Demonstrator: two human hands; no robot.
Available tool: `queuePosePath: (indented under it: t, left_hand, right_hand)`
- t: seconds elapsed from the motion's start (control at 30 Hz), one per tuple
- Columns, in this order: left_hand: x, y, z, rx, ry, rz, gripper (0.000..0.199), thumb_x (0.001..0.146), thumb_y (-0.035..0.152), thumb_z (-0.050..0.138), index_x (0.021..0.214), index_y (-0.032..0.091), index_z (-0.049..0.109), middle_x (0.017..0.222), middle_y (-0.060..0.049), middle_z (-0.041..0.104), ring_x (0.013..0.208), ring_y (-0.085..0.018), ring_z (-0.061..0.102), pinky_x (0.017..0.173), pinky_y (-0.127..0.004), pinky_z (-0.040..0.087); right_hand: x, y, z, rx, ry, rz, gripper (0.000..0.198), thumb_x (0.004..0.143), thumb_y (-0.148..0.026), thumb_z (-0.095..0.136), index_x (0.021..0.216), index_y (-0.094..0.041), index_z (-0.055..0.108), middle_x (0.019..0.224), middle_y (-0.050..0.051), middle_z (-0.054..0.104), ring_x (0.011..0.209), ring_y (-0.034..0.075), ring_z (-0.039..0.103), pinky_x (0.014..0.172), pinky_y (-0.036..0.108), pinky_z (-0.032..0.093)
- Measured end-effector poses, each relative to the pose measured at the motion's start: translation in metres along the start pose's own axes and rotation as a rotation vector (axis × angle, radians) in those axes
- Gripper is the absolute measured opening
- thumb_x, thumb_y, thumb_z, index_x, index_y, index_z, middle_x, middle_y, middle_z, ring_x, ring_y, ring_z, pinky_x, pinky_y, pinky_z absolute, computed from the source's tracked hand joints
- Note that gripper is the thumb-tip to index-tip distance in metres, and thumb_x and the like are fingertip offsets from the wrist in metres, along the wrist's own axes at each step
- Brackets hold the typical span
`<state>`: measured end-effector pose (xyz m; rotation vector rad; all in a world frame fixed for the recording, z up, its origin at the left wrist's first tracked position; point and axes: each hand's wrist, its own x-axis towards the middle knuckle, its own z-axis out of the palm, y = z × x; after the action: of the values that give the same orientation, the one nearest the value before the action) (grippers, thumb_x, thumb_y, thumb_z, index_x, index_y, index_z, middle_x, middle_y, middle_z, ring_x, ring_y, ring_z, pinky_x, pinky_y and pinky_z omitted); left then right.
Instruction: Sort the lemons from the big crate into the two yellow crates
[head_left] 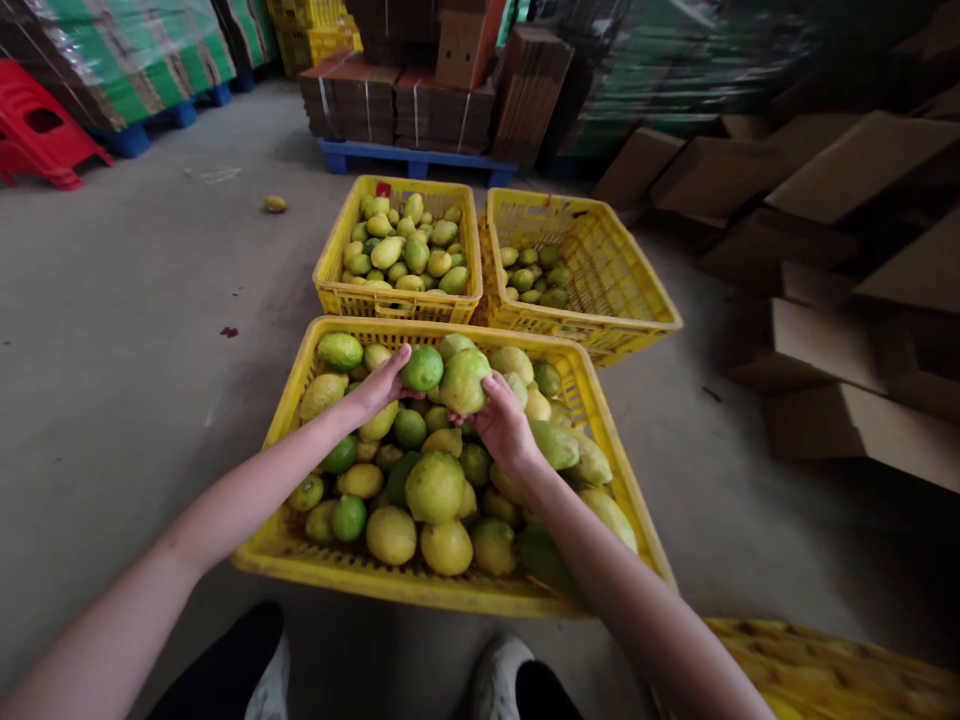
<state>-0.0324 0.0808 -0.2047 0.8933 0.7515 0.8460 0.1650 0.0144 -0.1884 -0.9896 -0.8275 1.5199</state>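
Green fruit [423, 368] held in our left grip [384, 384], just left of paler, larger fruit [465, 382] our right grip [504, 422] holds; both over yellow crate [420, 592].

Dim light leaves the cardboard boxes [855, 165] shadowed and blurred, with glare on the plastic wrap [690, 70].

Grey floor [150, 330], worn. Directly beneath fingers [499, 392]: large yellow crate [420, 589], loaded with green-yellow fruit [435, 487]. Just beyond fingers, side by side: left-hand crate [352, 299], right-hand crate [611, 255]. Farther ahead of fingers: blue pallet [420, 163]. Left of fingers, well apart: dark-red scrap [229, 332]; beyond, stray yellow fruit [275, 204]; farthest left, red stool [49, 130]. Right of fingers: jumbled cardboard boxes [817, 185].
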Motion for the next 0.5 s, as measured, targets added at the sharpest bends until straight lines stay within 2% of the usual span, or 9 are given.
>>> queuePosePath:
  t: [0.3,0.4,0.5]
  left_hand:
    - [-0.0002,0.0010,0.0015,0.011,0.089,0.000,0.067,0.070,0.084,0.078,0.092,0.022,0.065,0.096,-0.010,0.075,0.113,-0.036,0.067,0.086,-0.047,0.059]
    - [-0.0018,0.0025,0.0050,0.005,0.143,0.024,0.065,0.070,0.079,0.082,0.095,0.022,0.064,0.094,-0.009,0.073,0.105,-0.033,0.069,0.085,-0.046,0.059]
    - [-0.0038,0.0045,0.0078,0.005,0.193,0.115,0.064,0.064,0.067,0.093,0.099,0.023,0.063,0.097,-0.005,0.071,0.094,-0.026,0.069,0.083,-0.042,0.059]
  right_hand:
    - [-0.0051,-0.0037,0.0068,-0.004,0.021,-0.013,0.050,0.072,-0.056,0.083,0.105,-0.028,0.058,0.087,-0.002,0.073,0.087,0.026,0.076,0.067,0.038,0.065]
    - [-0.0076,-0.0043,0.0070,-0.024,0.045,-0.042,0.050,0.073,-0.057,0.081,0.107,-0.028,0.059,0.093,-0.001,0.073,0.095,0.028,0.076,0.071,0.040,0.066]
    - [-0.0095,-0.0050,0.0056,-0.071,0.107,-0.100,0.052,0.074,-0.055,0.083,0.113,-0.030,0.058,0.099,0.000,0.075,0.098,0.028,0.075,0.078,0.042,0.066]
